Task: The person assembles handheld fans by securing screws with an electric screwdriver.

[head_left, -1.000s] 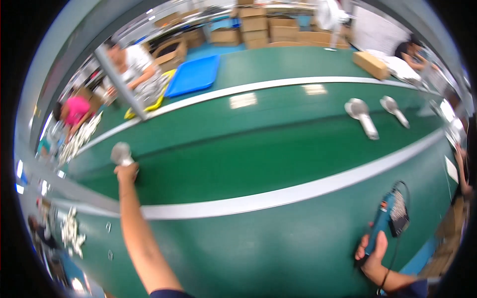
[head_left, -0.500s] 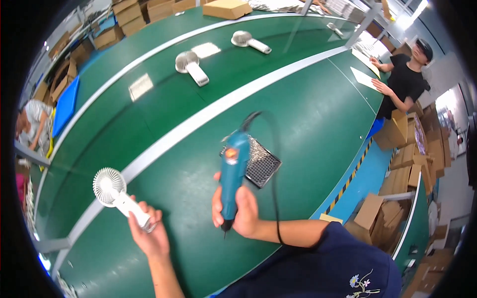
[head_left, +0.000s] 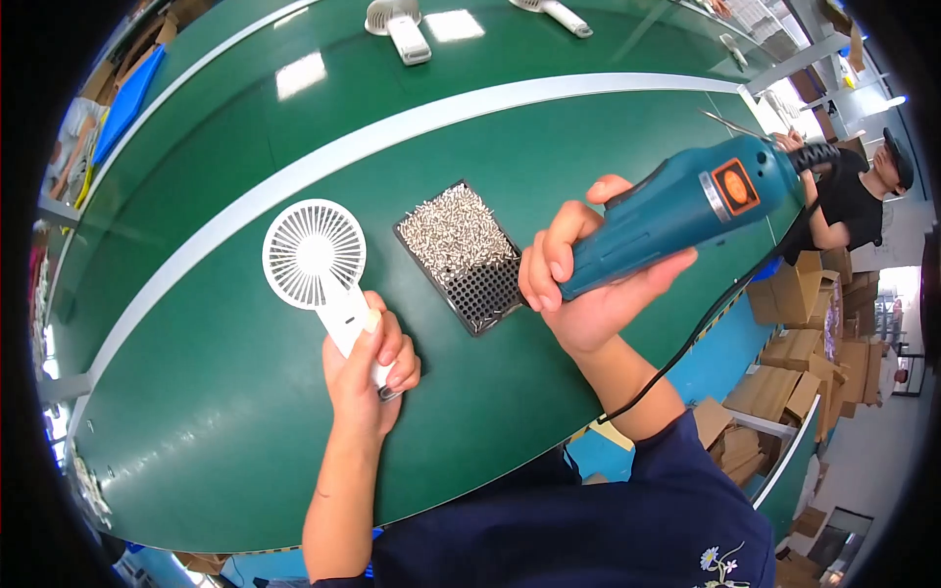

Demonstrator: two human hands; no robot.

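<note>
My left hand (head_left: 368, 358) is closed around the handle of a white handheld fan (head_left: 314, 253), its round grille pointing up and away from me. In my right hand (head_left: 588, 279) is a teal electric screwdriver (head_left: 676, 211), tilted so its cord end points to the upper right. The driver's tip end reaches down to the black screw tray (head_left: 480, 328), partly covered by my fingers. Many small silvery screws (head_left: 451, 230) heap over the far part of that tray, while its near part shows bare holes.
Beyond the pale rail (head_left: 392, 122), more white fans (head_left: 407, 34) lie on the green conveyor. A black cord (head_left: 696, 328) hangs from the screwdriver past my right forearm. At the far right stand a person in black (head_left: 863, 206) and cardboard boxes (head_left: 784, 294).
My right hand has swung the screwdriver from upright to slanted, bringing its tip end to the screw tray. The fan in my left hand has turned more upright. The view has shifted.
</note>
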